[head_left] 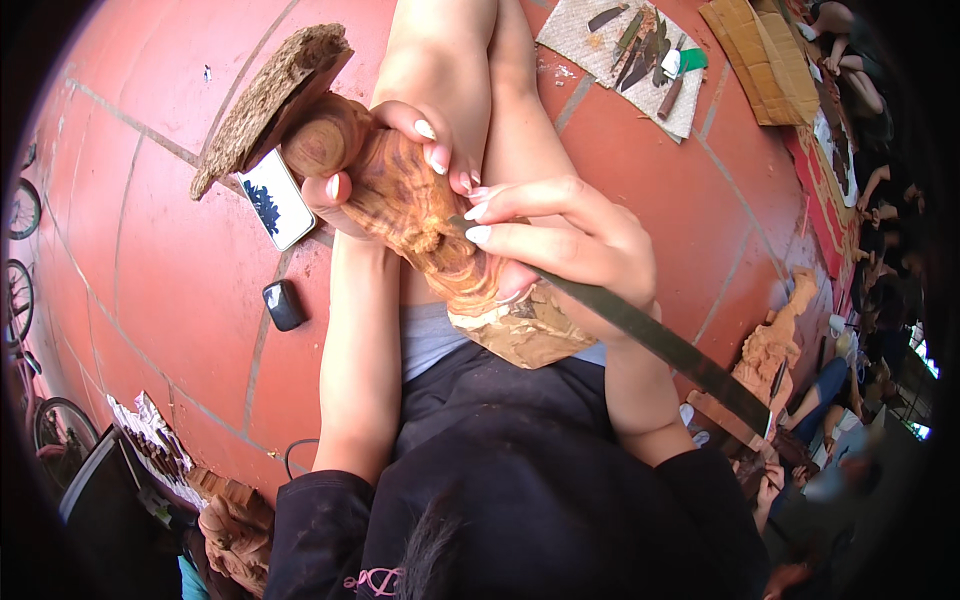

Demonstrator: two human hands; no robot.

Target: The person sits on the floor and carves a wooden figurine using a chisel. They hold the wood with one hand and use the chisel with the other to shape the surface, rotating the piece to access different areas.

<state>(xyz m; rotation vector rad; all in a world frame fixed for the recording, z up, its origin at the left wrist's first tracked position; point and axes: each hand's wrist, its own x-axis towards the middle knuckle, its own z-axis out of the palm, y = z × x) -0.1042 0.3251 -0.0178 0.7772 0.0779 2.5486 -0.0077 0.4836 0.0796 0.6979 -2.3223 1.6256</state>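
My left hand (420,130) is wrapped around the upper part of a brown wooden carving (400,195) with swirling grain, held tilted over my lap. A rough, bark-like slab (270,110) forms its upper left end; its lower end is pale and roughly faceted. In my right hand (580,235) is a long flat dark carving blade (660,335), pinched near its tip. That tip meets the carved hollows in the middle of the figure, while the other end reaches out to the lower right. The right fingertips lie close to the wood.
A phone (280,205) and a small black case (284,304) lie on the red tiled floor. Several carving tools (645,50) rest on a cloth, beside cardboard (762,60). Another wooden carving (770,345) is at right. Other people sit along the right edge; bicycles stand at left.
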